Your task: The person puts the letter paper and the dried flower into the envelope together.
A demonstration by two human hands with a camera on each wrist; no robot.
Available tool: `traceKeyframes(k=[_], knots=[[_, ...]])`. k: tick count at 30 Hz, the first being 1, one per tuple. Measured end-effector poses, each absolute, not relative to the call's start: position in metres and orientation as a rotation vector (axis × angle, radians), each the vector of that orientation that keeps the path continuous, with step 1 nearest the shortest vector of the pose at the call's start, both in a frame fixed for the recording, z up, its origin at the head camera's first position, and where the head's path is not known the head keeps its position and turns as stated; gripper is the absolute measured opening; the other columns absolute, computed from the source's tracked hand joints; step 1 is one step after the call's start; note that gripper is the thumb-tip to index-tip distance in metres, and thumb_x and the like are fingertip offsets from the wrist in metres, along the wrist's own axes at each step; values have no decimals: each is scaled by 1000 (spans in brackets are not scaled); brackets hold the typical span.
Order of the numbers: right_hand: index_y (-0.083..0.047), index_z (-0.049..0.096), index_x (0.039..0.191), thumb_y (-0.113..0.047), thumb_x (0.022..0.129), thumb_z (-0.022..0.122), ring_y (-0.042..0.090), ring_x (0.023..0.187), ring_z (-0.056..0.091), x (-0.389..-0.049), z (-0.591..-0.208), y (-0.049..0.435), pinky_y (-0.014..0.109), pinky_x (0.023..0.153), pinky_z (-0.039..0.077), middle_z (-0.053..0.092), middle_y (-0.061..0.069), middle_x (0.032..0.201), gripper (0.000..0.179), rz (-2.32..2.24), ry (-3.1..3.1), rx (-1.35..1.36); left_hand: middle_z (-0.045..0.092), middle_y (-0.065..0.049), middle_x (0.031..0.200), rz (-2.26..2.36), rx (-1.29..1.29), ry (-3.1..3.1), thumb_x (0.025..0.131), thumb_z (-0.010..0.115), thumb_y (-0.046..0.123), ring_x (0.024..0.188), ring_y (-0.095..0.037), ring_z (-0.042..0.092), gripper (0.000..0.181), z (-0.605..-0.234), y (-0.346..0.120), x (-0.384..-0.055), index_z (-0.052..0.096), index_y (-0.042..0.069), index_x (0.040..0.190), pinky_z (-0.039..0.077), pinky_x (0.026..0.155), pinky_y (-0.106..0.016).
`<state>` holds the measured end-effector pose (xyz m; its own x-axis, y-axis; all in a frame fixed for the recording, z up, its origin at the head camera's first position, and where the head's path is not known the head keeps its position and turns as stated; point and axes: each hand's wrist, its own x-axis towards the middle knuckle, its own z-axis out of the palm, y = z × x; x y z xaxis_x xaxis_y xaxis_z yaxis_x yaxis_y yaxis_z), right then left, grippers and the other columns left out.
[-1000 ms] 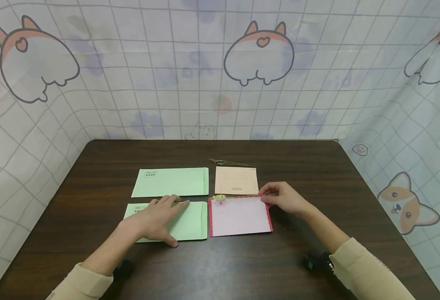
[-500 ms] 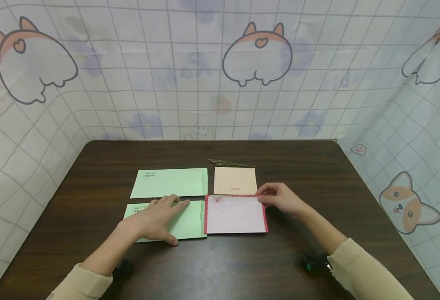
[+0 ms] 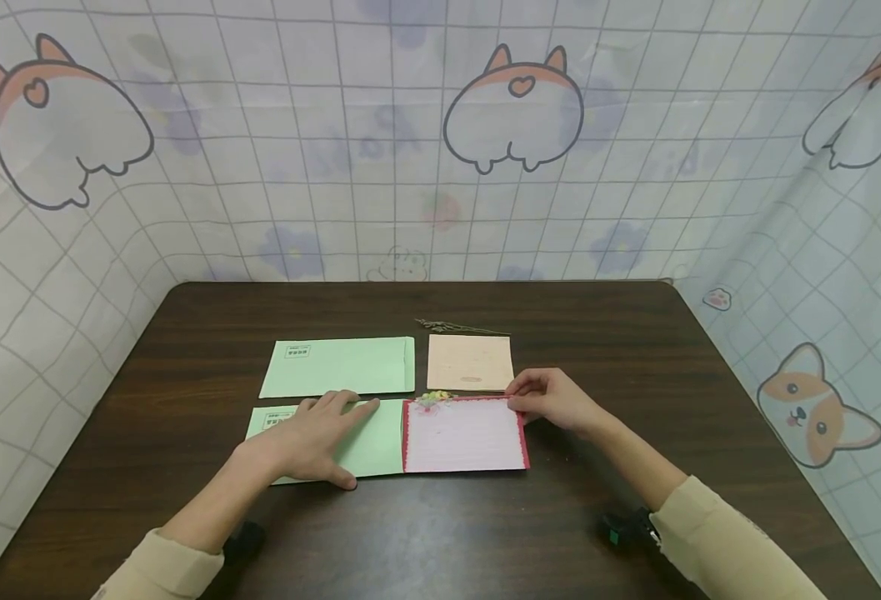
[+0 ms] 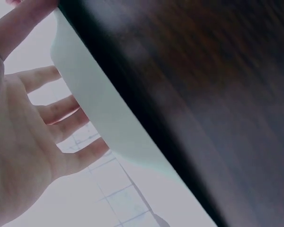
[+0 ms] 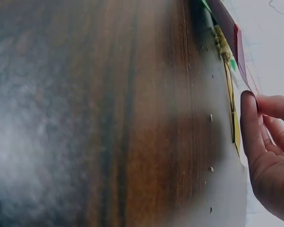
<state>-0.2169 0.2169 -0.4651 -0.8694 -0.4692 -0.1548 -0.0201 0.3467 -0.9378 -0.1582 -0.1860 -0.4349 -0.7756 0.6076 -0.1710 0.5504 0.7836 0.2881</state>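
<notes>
My left hand (image 3: 316, 442) rests spread on the nearer pale green envelope (image 3: 372, 442), fingers on top and thumb by its front edge. In the left wrist view, the left hand (image 4: 28, 127) touches the edge of that envelope (image 4: 99, 104). A white, red-bordered sheet of letter paper (image 3: 466, 437) lies to its right, its left edge overlapping the envelope's right end; whether it is inside, I cannot tell. My right hand (image 3: 556, 404) pinches the sheet's far right corner, as the right wrist view also shows the hand (image 5: 274, 146) doing. Yellow flowers (image 3: 437, 397) show at the sheet's upper left.
A second green envelope (image 3: 338, 367) lies farther back, with a beige card (image 3: 470, 362) to its right. Behind that card lies a dried sprig (image 3: 461, 327). All are on a dark wooden table (image 3: 440, 533); patterned cloth (image 3: 380, 192) hangs around the back and sides.
My right hand has moved left with the letter paper, whose left edge now overlaps the nearer envelope's right end. My left hand has stayed in place on the envelope.
</notes>
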Motion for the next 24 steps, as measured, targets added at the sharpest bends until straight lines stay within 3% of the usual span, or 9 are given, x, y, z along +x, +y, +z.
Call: traceKeyframes(k=[17, 24], knots=[[7, 67, 107, -8, 92, 78, 23, 66, 69, -213, -466, 200, 43, 68, 62, 70, 16, 86, 24, -1557, 2202, -408, 42, -18, 147, 309, 933, 2719, 76, 89, 45, 136, -38, 40, 101, -436, -187, -159, 40, 12, 158, 34, 104, -65], [6, 70, 107, -7, 96, 73, 27, 70, 69, -214, -467, 195, 39, 69, 62, 69, 15, 85, 18, -1519, 2234, -481, 41, -19, 149, 298, 915, 2713, 77, 89, 45, 137, -38, 39, 101, -436, -187, -158, 39, 12, 159, 33, 106, -65]])
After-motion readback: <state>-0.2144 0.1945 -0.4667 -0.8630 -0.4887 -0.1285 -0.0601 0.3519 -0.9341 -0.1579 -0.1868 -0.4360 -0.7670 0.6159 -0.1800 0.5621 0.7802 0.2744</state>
